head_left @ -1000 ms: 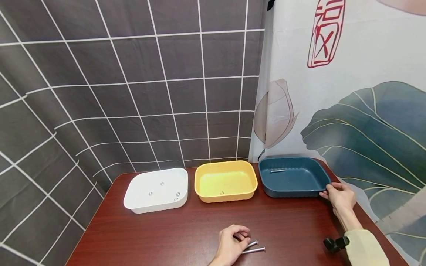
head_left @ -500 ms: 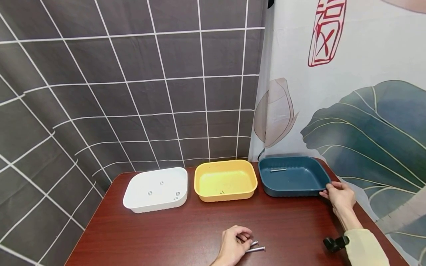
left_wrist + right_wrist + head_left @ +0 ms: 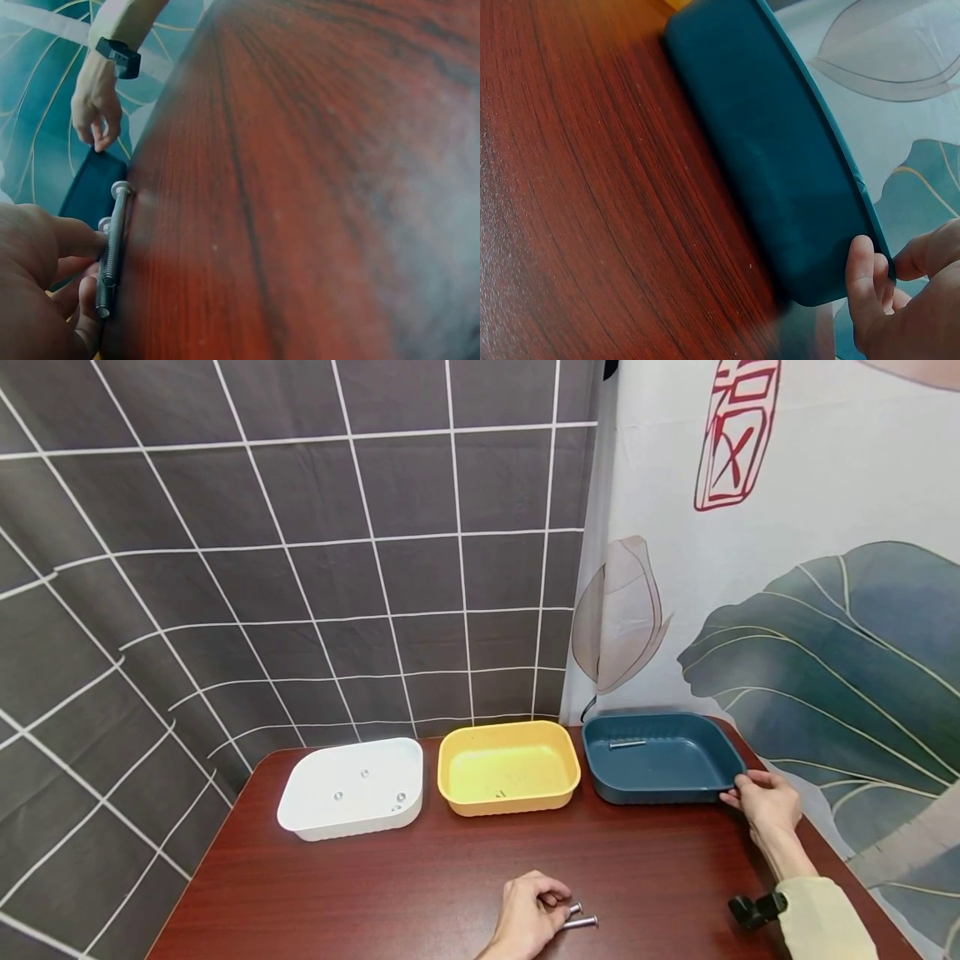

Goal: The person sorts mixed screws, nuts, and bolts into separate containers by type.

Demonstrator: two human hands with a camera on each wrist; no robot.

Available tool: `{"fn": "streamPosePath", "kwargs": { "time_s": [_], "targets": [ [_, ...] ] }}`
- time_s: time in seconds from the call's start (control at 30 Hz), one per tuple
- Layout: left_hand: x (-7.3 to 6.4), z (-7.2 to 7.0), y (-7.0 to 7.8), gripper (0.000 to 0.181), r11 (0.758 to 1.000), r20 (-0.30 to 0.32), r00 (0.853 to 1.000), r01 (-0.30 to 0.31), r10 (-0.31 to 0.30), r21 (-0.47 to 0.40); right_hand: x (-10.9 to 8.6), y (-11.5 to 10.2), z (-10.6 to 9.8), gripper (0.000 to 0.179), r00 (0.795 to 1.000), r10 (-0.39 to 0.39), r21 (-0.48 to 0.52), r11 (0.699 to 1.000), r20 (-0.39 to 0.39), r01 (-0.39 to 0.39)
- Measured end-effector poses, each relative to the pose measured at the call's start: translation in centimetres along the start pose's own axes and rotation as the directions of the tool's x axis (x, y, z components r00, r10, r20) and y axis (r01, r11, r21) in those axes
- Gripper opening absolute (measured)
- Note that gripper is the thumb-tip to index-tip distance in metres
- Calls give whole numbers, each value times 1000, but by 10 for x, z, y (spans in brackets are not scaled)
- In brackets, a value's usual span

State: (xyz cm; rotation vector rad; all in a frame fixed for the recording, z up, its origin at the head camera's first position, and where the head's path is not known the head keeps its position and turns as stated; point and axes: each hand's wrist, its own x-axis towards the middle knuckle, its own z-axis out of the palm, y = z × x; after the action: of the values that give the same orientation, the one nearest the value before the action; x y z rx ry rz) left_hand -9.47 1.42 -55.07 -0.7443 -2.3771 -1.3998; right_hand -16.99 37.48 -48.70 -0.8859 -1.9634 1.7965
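Two long silver bolts lie side by side on the table, the nearer bolt point(image 3: 115, 232) and the farther bolt point(image 3: 103, 289). My left hand point(image 3: 525, 910) has its fingers curled at them; in the left wrist view its index finger and thumb pinch the farther bolt. In the head view the hand covers their threaded ends, leaving the heads showing. My right hand point(image 3: 768, 806) pinches the near right corner of a dark blue tray point(image 3: 645, 795), thumb and fingers on either side of its rim. Another bolt point(image 3: 627, 745) lies inside this tray.
Left of the blue tray stands a yellow tray point(image 3: 517, 802) with tiny dark pieces point(image 3: 500, 793) in it. Farther left, a white tray point(image 3: 352, 831) holds several small shiny round pieces point(image 3: 338, 796). A grey checked curtain point(image 3: 405, 568) hangs behind the wooden table point(image 3: 337, 893).
My left hand has slid slightly to the right along the bolts, covering more of them. The bolts have stayed in place. The right hand keeps its hold on the blue tray.
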Motion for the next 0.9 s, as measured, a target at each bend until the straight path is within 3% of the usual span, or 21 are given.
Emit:
{"fn": "streamPosePath", "kwargs": {
  "time_s": [0.17, 0.47, 0.63, 0.9],
  "targets": [
    [1, -2, 2, 20, 999, 51, 998, -47, 46, 25, 0, 0, 0, 36, 1000, 3, -9, 1000, 0, -3],
    [4, -5, 4, 17, 996, 151, 989, -19, 5, 92, 1, 0, 0, 38, 1000, 6, -18, 1000, 6, -6],
    [5, -7, 5, 15, 999, 163, 986, 39, -42, 23, 2, 1, 0, 39, 1000, 12, -20, 1000, 8, -11],
    [14, -13, 5, 16, 987, 130, 986, 122, -108, -105, 4, 2, -1, 37, 1000, 21, -3, 1000, 5, -21]
  ]
}}
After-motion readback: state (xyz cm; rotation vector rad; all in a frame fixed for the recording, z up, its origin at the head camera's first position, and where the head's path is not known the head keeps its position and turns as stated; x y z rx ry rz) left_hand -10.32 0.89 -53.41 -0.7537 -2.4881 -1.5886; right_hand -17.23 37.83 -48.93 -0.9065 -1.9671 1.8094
